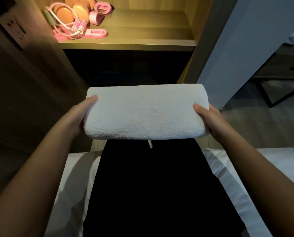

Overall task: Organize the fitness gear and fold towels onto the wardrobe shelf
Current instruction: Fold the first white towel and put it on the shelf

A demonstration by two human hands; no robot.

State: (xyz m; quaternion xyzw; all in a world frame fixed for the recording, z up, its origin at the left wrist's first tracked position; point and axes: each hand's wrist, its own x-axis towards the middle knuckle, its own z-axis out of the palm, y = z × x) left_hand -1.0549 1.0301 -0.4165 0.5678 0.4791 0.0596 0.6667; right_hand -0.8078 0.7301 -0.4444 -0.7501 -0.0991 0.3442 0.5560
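Fitness gear (74, 26), mostly pink, lies heaped at the left end of the lit wardrobe shelf (142, 31). Lower down, in front of the wardrobe, we hold a folded white towel (142, 112) in mid-air. Our left hand (82, 115) clasps its left end, thumb on top, fingers hidden beneath, and our right hand (209, 118) clasps the right end likewise. White bedding (271, 159) lies below our right forearm.

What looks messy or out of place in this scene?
The pink-handled jump rope and flat pink resistance bands lie in a tangled heap at the left end of the lit wooden shelf. The folded white terry towel, gripped by the left hand and right hand, looks neat.
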